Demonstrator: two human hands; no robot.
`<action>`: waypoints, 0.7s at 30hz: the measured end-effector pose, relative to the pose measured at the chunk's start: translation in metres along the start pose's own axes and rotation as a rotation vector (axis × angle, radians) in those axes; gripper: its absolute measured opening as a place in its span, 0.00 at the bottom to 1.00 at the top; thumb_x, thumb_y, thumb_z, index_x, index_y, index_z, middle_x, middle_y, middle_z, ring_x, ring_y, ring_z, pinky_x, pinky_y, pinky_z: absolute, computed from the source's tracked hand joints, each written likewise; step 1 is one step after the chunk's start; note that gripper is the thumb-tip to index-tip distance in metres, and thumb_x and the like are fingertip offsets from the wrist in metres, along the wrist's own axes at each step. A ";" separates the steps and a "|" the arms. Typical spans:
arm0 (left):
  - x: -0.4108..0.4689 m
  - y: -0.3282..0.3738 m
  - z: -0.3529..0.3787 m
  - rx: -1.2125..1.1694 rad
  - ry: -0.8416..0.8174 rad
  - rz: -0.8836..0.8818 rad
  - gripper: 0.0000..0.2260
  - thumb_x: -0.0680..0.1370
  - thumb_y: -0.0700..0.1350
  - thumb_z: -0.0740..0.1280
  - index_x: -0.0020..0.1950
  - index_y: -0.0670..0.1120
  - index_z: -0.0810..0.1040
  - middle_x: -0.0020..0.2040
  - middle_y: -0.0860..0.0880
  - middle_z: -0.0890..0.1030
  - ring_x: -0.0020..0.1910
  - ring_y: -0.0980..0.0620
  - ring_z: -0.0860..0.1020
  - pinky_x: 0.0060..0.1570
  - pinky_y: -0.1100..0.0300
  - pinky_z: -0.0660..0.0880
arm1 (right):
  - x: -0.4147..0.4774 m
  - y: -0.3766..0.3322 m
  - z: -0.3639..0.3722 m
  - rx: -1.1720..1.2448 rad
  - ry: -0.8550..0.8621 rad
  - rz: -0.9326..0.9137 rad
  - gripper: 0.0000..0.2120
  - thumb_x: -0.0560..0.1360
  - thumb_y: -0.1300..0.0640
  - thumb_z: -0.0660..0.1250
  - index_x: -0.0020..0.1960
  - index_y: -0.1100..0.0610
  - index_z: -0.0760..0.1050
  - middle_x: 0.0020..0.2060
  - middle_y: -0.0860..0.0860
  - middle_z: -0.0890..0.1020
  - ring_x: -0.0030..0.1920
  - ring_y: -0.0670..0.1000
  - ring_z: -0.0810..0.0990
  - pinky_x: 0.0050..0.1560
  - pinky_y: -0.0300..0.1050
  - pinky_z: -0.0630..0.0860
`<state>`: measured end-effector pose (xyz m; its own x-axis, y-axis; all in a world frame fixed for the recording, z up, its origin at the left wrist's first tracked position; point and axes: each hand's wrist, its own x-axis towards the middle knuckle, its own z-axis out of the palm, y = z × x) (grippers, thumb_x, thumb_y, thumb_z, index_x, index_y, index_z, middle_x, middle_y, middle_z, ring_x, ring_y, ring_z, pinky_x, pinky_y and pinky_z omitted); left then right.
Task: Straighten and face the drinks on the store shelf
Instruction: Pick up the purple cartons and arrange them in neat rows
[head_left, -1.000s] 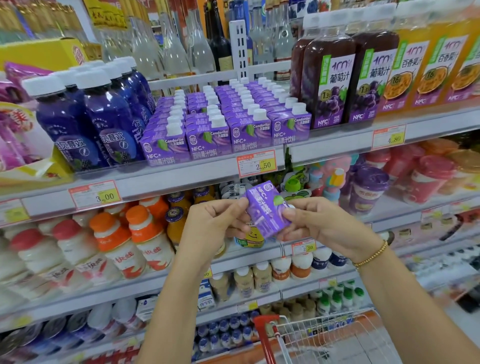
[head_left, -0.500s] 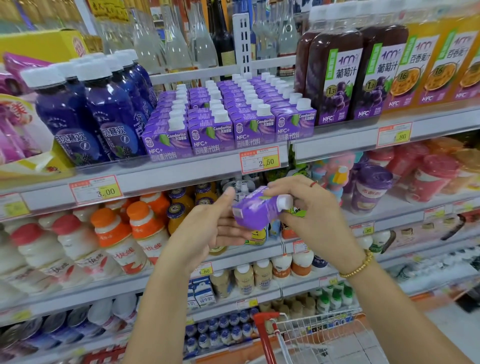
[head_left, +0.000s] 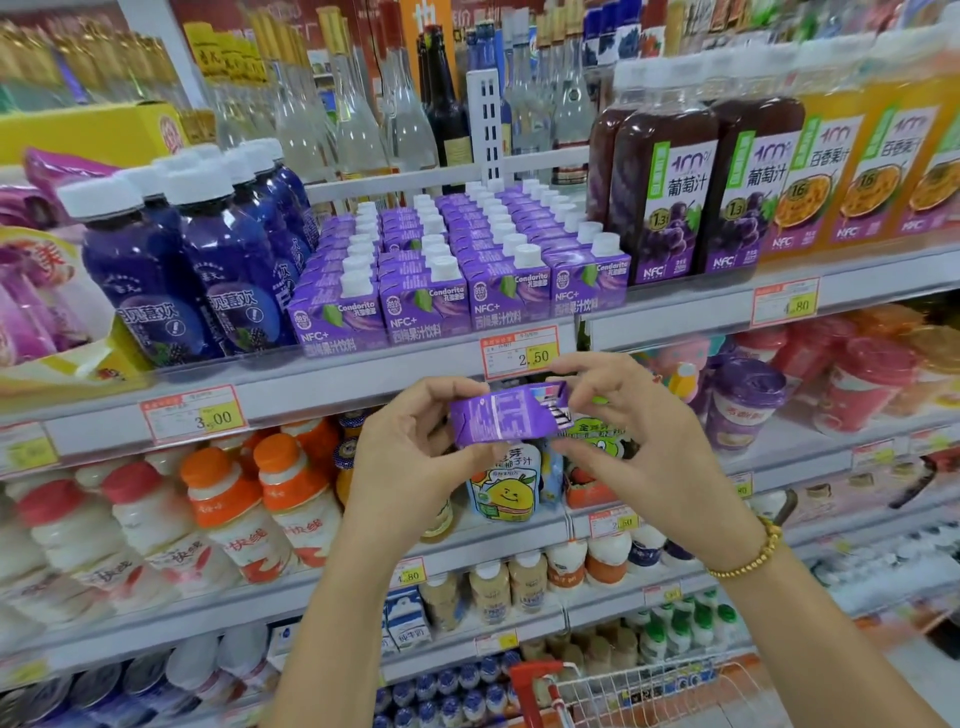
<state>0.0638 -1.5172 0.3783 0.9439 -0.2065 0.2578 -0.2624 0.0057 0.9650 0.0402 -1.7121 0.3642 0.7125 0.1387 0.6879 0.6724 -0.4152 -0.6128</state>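
Note:
A small purple juice carton (head_left: 501, 418) lies on its side in the air below the shelf edge, its printed side panel facing me. My left hand (head_left: 410, 457) pinches its left end between thumb and fingers. My right hand (head_left: 628, 431) grips its right end, covering the cap. On the shelf above stand several rows of matching purple cartons (head_left: 457, 265) with white caps, front labels facing out.
Blue bottles (head_left: 182, 260) stand left of the cartons; dark grape juice bottles (head_left: 691, 192) and orange juice bottles (head_left: 857, 171) stand right. The shelf rail (head_left: 322, 384) carries price tags. Lower shelves hold yoghurt drinks (head_left: 228, 514). A wire cart with a red handle (head_left: 535, 680) sits at the bottom.
Both hands have turned the carton from a tilted upright pose to lying sideways, and raised it slightly towards the shelf edge.

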 end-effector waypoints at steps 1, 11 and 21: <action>0.000 0.003 0.000 -0.005 0.012 0.007 0.17 0.63 0.35 0.76 0.49 0.45 0.79 0.47 0.50 0.85 0.47 0.54 0.82 0.44 0.64 0.78 | 0.002 -0.001 -0.001 -0.091 0.006 -0.095 0.13 0.72 0.62 0.71 0.51 0.54 0.69 0.62 0.48 0.74 0.62 0.45 0.74 0.57 0.38 0.75; 0.013 0.050 -0.013 -0.048 -0.006 -0.130 0.15 0.62 0.54 0.70 0.39 0.44 0.85 0.39 0.43 0.85 0.35 0.51 0.82 0.34 0.64 0.79 | 0.041 -0.013 -0.004 -0.600 0.138 -0.648 0.14 0.72 0.66 0.72 0.56 0.56 0.81 0.54 0.53 0.78 0.43 0.52 0.74 0.45 0.44 0.76; 0.059 0.056 -0.048 0.776 0.394 0.201 0.20 0.74 0.53 0.71 0.64 0.50 0.76 0.62 0.53 0.78 0.62 0.55 0.74 0.62 0.62 0.67 | 0.176 -0.020 -0.013 -0.515 -0.042 -0.309 0.18 0.72 0.53 0.71 0.59 0.58 0.75 0.47 0.51 0.78 0.42 0.48 0.73 0.46 0.42 0.71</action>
<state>0.1144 -1.4817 0.4499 0.8283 0.0794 0.5547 -0.3574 -0.6876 0.6321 0.1494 -1.6912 0.5026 0.5138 0.3534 0.7817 0.6732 -0.7309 -0.1120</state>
